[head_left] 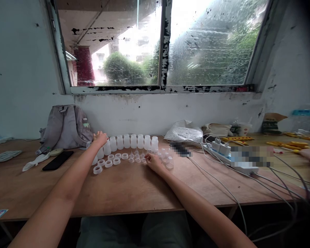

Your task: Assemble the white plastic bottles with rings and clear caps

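Right of the backpack (64, 125), frosted bottles (126, 141) are lined up; judged light and slick, they are best gripped round the body. The left hand (100, 137) is seen beside the backpack, the right hand (154, 163) farther right, by clear teats (137, 159); neither grip can be told.

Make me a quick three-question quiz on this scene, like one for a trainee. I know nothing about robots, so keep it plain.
1. Which hand is at the clear pointed pieces? A) left B) right C) neither
2. True or false: the black phone lies to the left of the pale rings.
3. Fill in: the wall beyond the white bottles has a large ____ in it.

Key:
1. B: the right hand; the left hand is by the left end of the bottle row.
2. True.
3. Window.
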`<state>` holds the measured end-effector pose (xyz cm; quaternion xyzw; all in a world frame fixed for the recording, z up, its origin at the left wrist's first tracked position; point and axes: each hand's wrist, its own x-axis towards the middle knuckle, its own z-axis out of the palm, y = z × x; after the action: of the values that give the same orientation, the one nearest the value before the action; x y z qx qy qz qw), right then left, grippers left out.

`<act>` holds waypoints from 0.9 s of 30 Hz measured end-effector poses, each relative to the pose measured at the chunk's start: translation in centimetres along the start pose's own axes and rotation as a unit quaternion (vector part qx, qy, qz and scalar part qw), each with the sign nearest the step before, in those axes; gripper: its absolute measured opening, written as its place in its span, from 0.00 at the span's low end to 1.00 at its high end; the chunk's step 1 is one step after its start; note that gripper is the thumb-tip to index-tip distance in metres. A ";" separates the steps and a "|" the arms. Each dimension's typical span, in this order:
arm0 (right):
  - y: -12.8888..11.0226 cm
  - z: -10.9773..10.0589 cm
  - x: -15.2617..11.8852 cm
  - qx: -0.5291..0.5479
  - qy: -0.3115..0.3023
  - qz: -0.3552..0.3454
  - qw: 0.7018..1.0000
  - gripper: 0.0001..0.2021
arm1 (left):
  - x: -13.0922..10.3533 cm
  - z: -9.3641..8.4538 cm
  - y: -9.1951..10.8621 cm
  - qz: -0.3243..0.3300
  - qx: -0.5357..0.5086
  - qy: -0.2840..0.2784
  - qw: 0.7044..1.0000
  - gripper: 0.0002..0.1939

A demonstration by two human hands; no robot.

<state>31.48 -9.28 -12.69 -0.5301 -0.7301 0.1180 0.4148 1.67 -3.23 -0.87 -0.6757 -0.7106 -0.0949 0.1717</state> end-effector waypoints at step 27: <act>0.0 0.1 0.0 -0.097 -0.024 0.010 0.995 0.10 | -1.4 0.3 0.6 -0.001 -0.027 0.069 0.997 0.22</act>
<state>31.39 -9.22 -12.78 -0.5721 -0.7425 0.0633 0.3425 2.24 -4.35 -1.75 -0.6709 -0.6951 -0.1607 0.2023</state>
